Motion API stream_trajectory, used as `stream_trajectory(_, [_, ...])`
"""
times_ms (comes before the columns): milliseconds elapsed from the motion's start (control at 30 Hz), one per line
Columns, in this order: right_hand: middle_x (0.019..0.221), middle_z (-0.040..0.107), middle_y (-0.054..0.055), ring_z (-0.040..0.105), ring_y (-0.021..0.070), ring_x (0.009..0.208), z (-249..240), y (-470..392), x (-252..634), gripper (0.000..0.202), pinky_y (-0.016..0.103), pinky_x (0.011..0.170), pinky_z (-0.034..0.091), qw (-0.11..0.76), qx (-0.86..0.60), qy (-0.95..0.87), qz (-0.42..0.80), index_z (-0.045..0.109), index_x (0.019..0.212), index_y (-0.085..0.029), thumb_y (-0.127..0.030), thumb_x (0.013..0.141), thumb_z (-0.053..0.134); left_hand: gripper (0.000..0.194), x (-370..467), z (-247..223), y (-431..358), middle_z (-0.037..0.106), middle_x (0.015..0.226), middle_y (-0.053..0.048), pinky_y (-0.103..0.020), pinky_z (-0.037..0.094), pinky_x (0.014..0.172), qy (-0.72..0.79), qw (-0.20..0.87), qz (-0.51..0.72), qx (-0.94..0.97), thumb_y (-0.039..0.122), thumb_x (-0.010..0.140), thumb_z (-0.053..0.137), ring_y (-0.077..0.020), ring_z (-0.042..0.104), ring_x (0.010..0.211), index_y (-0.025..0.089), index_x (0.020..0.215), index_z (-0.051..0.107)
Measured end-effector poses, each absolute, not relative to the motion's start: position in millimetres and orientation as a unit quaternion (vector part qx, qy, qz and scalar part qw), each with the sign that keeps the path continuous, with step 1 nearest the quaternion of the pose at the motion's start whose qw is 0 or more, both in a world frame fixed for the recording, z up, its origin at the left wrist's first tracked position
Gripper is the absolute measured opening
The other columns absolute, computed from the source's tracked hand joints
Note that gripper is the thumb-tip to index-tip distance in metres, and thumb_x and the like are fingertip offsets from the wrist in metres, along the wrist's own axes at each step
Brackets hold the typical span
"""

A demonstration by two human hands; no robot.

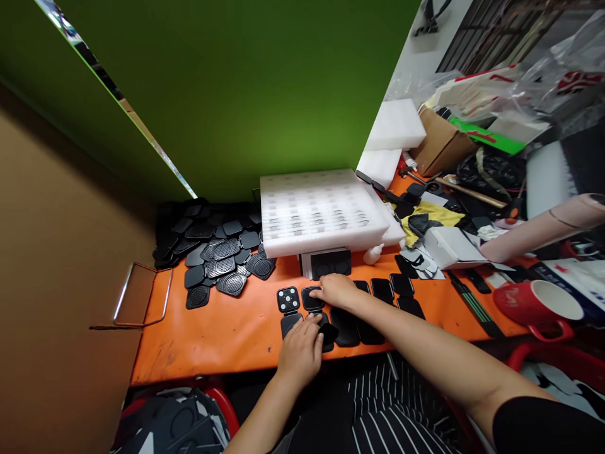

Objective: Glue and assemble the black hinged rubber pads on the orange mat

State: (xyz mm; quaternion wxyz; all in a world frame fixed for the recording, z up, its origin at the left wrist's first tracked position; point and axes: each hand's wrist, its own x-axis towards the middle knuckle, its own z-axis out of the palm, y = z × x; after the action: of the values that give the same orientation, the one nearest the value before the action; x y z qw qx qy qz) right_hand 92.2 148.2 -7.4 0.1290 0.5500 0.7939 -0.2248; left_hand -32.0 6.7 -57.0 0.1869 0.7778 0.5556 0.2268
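Note:
Along the front of the orange table lie two rows of black hinged pieces with rounded corners. My right hand reaches over a square black plate, one finger stretched out and pressed on its surface. Just below, my left hand rests on the lower half of that same piece. From between its thumb and forefinger a thin black sheet sticks up. To the left of the plate, another hinged piece shows several pale round dots on its upper half. My right forearm partly covers the pieces further right.
Many black pieces with ribbed ovals are heaped at the left. White foam sheets lie at the back, with a small white bottle beside them. A red mug stands at the right among clutter. A wire frame juts from the left edge.

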Motion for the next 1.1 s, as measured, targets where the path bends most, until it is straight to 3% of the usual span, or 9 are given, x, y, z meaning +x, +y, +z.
stream_trajectory(100, [0.095,0.068,0.015,0.062,0.0257,0.093,-10.0,137.1,102.0,0.033,0.033,0.078,0.044,0.043,0.511,0.833,-0.206,0.068,0.095,-0.015,-0.038,0.090,0.044,0.028,-31.7,-55.9,6.5,0.062,0.121,-0.007,-0.043,0.044,0.100,0.559,0.188,0.225,0.776,0.019,0.089,0.038,-0.0228,0.054,0.116,0.018,0.112,0.054])
stream_trajectory(200, [0.113,0.065,0.010,0.056,0.0210,0.110,-17.8,121.8,115.1,0.031,0.035,0.095,0.038,-0.033,0.373,0.891,-0.258,0.067,0.104,-0.019,-0.032,0.093,0.040,0.028,-31.5,-54.9,6.0,0.062,0.119,-0.008,-0.043,0.045,0.100,0.561,0.185,0.217,0.777,0.019,0.088,0.038,-0.0229,0.056,0.114,0.018,0.110,0.055])
stream_trajectory(300, [0.128,0.057,0.007,0.047,0.0181,0.122,-25.3,113.4,122.2,0.033,0.040,0.109,0.022,-0.036,0.300,0.909,-0.286,0.064,0.112,-0.020,-0.028,0.094,0.038,0.030,-31.4,-55.1,5.8,0.062,0.119,-0.010,-0.043,0.045,0.098,0.559,0.183,0.208,0.782,0.019,0.088,0.038,-0.0234,0.057,0.113,0.016,0.113,0.054])
stream_trajectory(400, [0.127,0.057,0.006,0.047,0.0175,0.123,-27.2,115.8,121.0,0.034,0.043,0.111,0.014,-0.033,0.320,0.905,-0.277,0.064,0.111,-0.022,-0.027,0.095,0.035,0.031,-31.5,-55.6,6.7,0.062,0.119,-0.010,-0.044,0.044,0.099,0.558,0.186,0.210,0.781,0.019,0.089,0.037,-0.0239,0.055,0.114,0.015,0.114,0.054])
stream_trajectory(500, [0.119,0.063,0.007,0.054,0.0196,0.113,-23.5,119.0,119.8,0.032,0.039,0.103,0.031,-0.063,0.355,0.880,-0.311,0.067,0.103,-0.021,-0.029,0.094,0.038,0.030,-31.7,-54.2,7.6,0.063,0.118,-0.009,-0.045,0.043,0.099,0.562,0.209,0.237,0.765,0.019,0.088,0.038,-0.0241,0.056,0.114,0.017,0.113,0.055])
stream_trajectory(600, [0.093,0.068,0.008,0.060,0.0201,0.090,-20.1,110.2,122.7,0.038,0.033,0.082,0.044,-0.137,0.411,0.824,-0.366,0.068,0.087,-0.018,-0.035,0.094,0.034,0.026,-31.2,-50.6,6.5,0.067,0.105,-0.008,-0.039,0.049,0.087,0.589,0.267,0.301,0.700,0.023,0.089,0.038,-0.0227,0.062,0.100,0.018,0.105,0.058])
stream_trajectory(767, [0.062,0.055,-0.001,0.050,0.0129,0.060,-24.7,82.3,122.8,0.034,0.023,0.056,0.039,-0.159,0.415,0.707,-0.551,0.053,0.066,-0.018,-0.046,0.084,0.049,0.027,-32.4,-43.5,1.4,0.064,0.076,-0.004,-0.029,0.050,0.065,0.651,0.306,0.402,0.567,0.034,0.092,0.038,-0.0174,0.061,0.071,0.018,0.080,0.057])
stream_trajectory(1000, [0.055,0.049,-0.004,0.042,0.0099,0.052,-26.2,104.9,91.5,0.028,0.022,0.052,0.032,-0.155,0.435,0.673,-0.578,0.044,0.062,-0.019,-0.039,0.079,0.053,0.023,-68.8,-49.1,-13.4,0.067,0.107,-0.009,-0.043,0.048,0.091,0.622,0.140,0.327,0.698,0.024,0.089,0.044,-0.0239,0.061,0.103,0.019,0.102,0.062])
stream_trajectory(1100, [0.057,0.048,-0.004,0.044,0.0099,0.055,-32.6,116.9,67.9,0.026,0.021,0.053,0.031,-0.137,0.427,0.711,-0.542,0.044,0.060,-0.018,-0.034,0.079,0.054,0.025,-78.2,-60.2,-20.6,0.065,0.113,-0.009,-0.044,0.051,0.089,0.619,0.087,0.275,0.731,0.022,0.087,0.046,-0.0257,0.060,0.105,0.018,0.106,0.062])
